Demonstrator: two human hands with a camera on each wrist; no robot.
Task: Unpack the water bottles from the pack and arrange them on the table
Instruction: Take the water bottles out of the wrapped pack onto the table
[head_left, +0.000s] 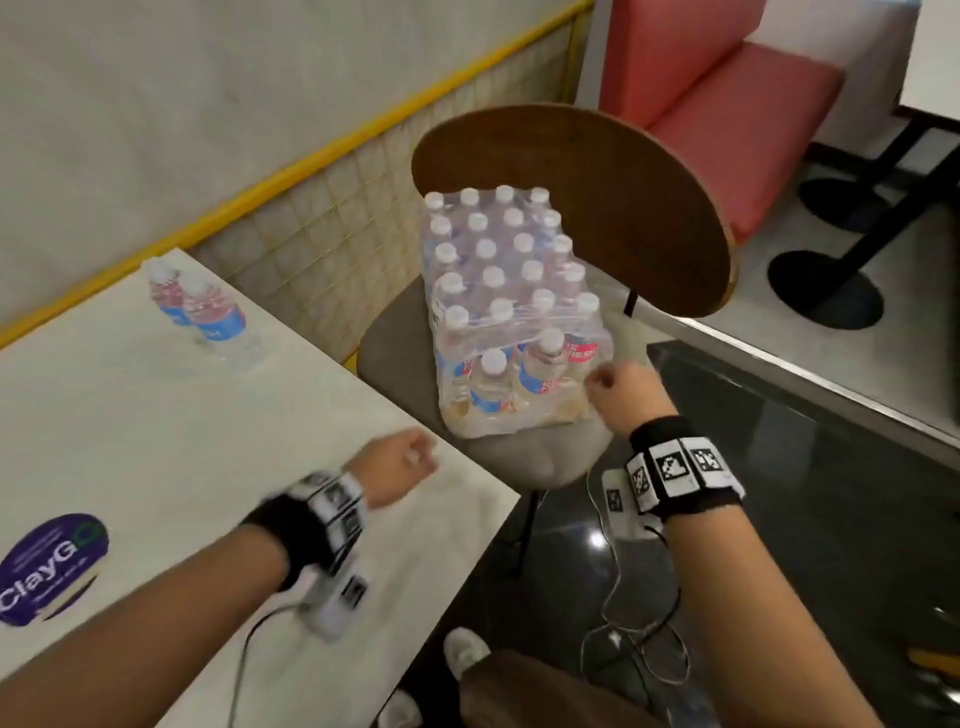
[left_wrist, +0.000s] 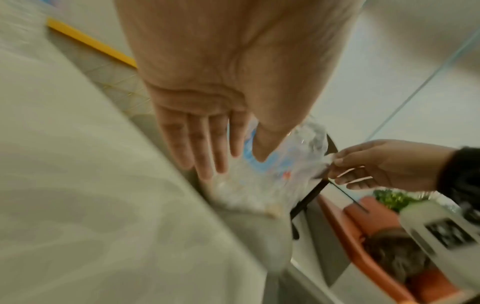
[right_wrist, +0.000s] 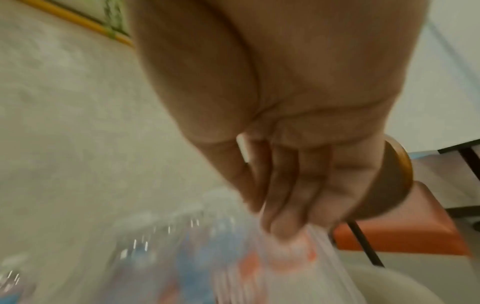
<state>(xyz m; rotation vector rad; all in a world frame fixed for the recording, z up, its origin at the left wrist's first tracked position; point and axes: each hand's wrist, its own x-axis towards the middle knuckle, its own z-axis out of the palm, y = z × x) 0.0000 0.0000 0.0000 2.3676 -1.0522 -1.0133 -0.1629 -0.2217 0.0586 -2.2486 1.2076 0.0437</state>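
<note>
Centrally, pack (head_left: 511, 317): shrink-wrapped block of white-capped water bottles standing on the grey seat of a chair (head_left: 618, 208) with a curved wooden back, just beside the bench (head_left: 156, 441) edge; wrap torn open at the near end.
Right hand (head_left: 621, 395): fingers pinch a flap of the clear plastic wrap (left_wrist: 315, 144) at the pack's near right corner.
Left hand (head_left: 400, 465): blurred, over the bench corner near the pack; fingers extended and relaxed in the left wrist view, grasping nothing.
Unpacked bottles (head_left: 200, 306): two, upright and touching, near the far edge of the bench, well apart from the pack.
Bench marking: round purple sticker (head_left: 52, 566) at the near left.
</note>
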